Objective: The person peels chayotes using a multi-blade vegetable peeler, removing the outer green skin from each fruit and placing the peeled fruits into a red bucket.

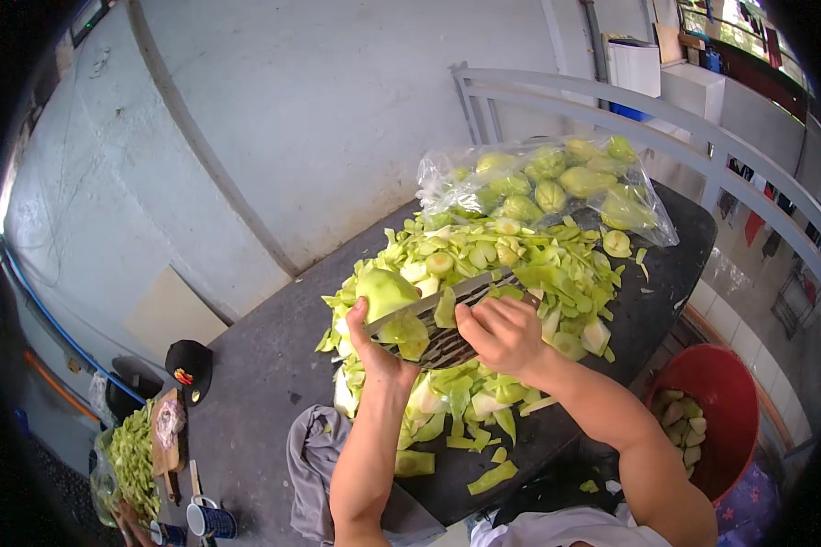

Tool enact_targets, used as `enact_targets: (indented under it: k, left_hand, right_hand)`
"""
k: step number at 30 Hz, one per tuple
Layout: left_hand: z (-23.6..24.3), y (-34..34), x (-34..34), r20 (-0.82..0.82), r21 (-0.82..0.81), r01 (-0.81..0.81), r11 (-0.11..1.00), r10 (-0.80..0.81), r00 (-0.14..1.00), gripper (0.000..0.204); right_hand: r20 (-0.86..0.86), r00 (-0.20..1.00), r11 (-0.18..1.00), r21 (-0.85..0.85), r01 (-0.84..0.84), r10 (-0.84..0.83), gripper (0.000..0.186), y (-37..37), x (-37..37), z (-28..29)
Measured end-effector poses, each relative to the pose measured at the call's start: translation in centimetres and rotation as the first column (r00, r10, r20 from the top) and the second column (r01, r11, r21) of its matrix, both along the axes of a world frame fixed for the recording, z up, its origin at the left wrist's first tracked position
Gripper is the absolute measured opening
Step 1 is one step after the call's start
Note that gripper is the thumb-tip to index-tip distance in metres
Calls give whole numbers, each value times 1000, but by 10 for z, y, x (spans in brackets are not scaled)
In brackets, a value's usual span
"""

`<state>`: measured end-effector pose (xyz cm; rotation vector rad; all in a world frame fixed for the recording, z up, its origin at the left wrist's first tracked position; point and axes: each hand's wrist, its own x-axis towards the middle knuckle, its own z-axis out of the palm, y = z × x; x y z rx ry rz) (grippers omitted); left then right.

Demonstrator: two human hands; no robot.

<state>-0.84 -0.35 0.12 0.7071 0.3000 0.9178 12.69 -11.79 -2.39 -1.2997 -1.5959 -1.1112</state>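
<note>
My left hand [374, 351] is closed around a smooth pale green fruit [383, 288], its thumb on the near left side and its other fingers mostly hidden. Gripped in my right fist [502, 333] is a broad knife [449, 346], its dark, mottled blade slanting left across the near side of the fruit. Thin green slices [445, 310] cling to the blade; the handle is mostly covered by my fingers. Under and around both hands spreads a large heap of green and whitish cut pieces [556, 269] on the dark table [255, 401].
Behind the heap lies a clear plastic bag [552, 182] of whole green fruits. A red bucket [716, 410] with pale pieces stands right, below the table. Grey cloth [319, 460], black cap [190, 365], mugs [212, 520], a cutting board [167, 433] and another person's hand [129, 529] are left.
</note>
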Motion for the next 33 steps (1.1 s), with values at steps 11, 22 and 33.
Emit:
enact_targets:
  k: [11, 22, 33]
  left_hand:
    - [-1, 2, 3, 66, 60, -58, 997, 54, 996, 60]
    - [-11, 15, -6, -46, 161, 122, 979, -116, 992, 65]
    - [-13, 18, -7, -164, 239, 330, 913, -297, 941, 71]
  right_hand:
    - [-117, 992, 998, -48, 35, -41, 19, 9, 18, -10]
    - [-184, 979, 994, -59, -97, 85, 21, 4, 16, -1]
    - [-348, 936, 968, -249, -31, -59, 16, 3, 26, -9]
